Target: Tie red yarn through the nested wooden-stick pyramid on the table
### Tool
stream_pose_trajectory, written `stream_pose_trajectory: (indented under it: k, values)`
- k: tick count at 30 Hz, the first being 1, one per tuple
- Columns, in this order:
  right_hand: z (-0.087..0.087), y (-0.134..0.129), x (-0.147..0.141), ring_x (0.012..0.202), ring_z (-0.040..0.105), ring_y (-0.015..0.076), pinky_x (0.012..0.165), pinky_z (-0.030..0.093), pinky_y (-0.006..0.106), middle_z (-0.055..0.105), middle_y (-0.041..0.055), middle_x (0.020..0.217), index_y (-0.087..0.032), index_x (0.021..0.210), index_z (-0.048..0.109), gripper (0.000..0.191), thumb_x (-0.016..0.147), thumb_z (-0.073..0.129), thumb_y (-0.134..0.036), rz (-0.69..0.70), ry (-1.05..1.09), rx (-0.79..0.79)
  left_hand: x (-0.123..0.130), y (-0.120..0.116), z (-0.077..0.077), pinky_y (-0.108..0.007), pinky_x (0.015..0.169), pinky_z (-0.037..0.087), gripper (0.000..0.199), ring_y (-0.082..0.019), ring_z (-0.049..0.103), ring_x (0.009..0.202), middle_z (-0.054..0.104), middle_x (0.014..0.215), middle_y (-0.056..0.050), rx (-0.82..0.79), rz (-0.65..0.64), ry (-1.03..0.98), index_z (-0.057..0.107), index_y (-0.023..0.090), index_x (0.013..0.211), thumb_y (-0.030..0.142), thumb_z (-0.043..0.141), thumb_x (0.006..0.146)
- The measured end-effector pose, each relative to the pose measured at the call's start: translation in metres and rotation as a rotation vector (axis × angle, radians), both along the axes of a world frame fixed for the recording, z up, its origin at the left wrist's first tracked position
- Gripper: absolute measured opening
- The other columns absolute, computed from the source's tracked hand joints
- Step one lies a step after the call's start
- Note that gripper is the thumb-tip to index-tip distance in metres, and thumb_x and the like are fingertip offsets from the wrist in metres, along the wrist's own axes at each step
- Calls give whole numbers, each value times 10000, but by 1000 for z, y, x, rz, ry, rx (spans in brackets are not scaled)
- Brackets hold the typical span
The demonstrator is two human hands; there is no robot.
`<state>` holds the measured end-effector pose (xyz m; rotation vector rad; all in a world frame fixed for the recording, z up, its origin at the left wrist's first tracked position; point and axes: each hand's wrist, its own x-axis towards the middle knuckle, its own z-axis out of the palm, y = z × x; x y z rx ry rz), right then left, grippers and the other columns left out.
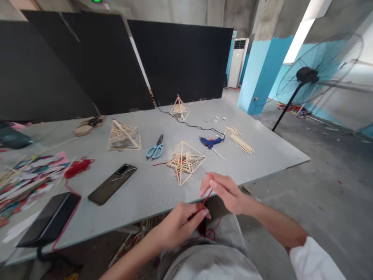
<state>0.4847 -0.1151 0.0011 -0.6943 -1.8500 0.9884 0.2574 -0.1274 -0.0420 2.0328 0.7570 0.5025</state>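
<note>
Above the person's lap, just off the table's near edge, a length of red yarn [207, 197] runs taut and slanting between two bare hands. The left hand [184, 222] pinches the lower end between closed thumb and fingers; the right hand [226, 193] holds the upper part between thumb and forefinger, its other fingers loosely extended. Slack red loops [211, 233] hang below. The yarn should prove almost weightless, soft and limp, gripping rather than slippery, and apt to knot; it is best pinched near an end, with the slack kept apart.

On the table [151, 194] beyond, a smartphone [112, 184] lies at the left, with a black case [49, 219] nearer the edge and a red yarn tangle [78, 168] behind it. Ahead of the hands sits a star-shaped stick frame [181, 162] wound with red. It is likely light and stiff yet fragile at its joints, so a gentle hold on the thicker outer sticks would suit it best.

Farther back are blue-handled scissors [155, 151], a blue glue gun [210, 142] and loose sticks [241, 144], then a larger stick pyramid [124, 136] and a smaller one [180, 109] near the black panels [180, 62]. No brand or label can be read; the green sign [97, 1] at the top is cut off and illegible.
</note>
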Motion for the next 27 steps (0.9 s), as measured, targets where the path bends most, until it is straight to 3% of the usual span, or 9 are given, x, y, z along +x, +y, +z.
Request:
stream_pose_trajectory:
  k: [3,6,9,12,15,19,23,27]
  values:
    - [16,53,5,700,632,171,728,523,328,704,38,749,-208,883,719,559,1144,411,-595,-103,73,-25,-22,43,12,-308,723,526,355,-181,644,676,688,719,-36,452,67,108,768,216,989,485,551,1072]
    - [27,118,11,582,552,158,605,451,315,619,5,645,-218,864,695,607,1087,436,-720,-144,62,11,-41,92,6,-419,894,596,374,-271,744,921,775,1015,-112,657,453,147,705,228,1215,536,637,1016]
    - [20,182,16,576,525,157,597,434,322,591,12,637,-226,760,608,645,1044,434,-779,-197,16,-23,-56,131,-13,-569,1099,553,654,-377,699,1246,692,1375,-195,654,685,167,538,233,1472,588,699,946]
    - [-10,226,17,564,502,159,587,424,324,547,19,612,-253,687,468,693,1044,243,-802,-308,-85,-86,-64,150,-34,-636,1203,485,901,-427,626,1407,603,1524,-232,496,700,181,416,235,1576,651,768,859]
    - [-51,239,10,629,552,188,657,464,351,583,57,650,-260,664,437,684,1064,184,-754,-321,-141,-96,-62,149,-51,-652,1246,450,1065,-435,578,1483,523,1634,-254,344,618,203,336,237,1640,644,837,793]
    - [-91,227,-6,853,602,223,909,481,379,659,79,807,-232,719,557,574,1074,433,-665,-269,-235,-70,-45,137,-66,-658,1261,434,1077,-435,526,1530,511,1643,-271,338,631,180,318,183,1652,570,854,802]
    - [-104,222,-12,850,609,210,908,468,350,693,74,855,-209,797,640,539,1132,410,-563,-220,-320,-112,-39,138,-70,-641,1270,431,1036,-415,525,1530,514,1639,-245,364,612,172,301,196,1656,534,836,837]
    - [-104,222,-9,878,643,217,885,458,336,731,81,896,-187,889,716,573,1166,338,-517,-207,-380,-131,-48,159,-64,-622,1274,434,1021,-404,562,1499,549,1614,-240,345,501,156,343,197,1645,494,856,814]
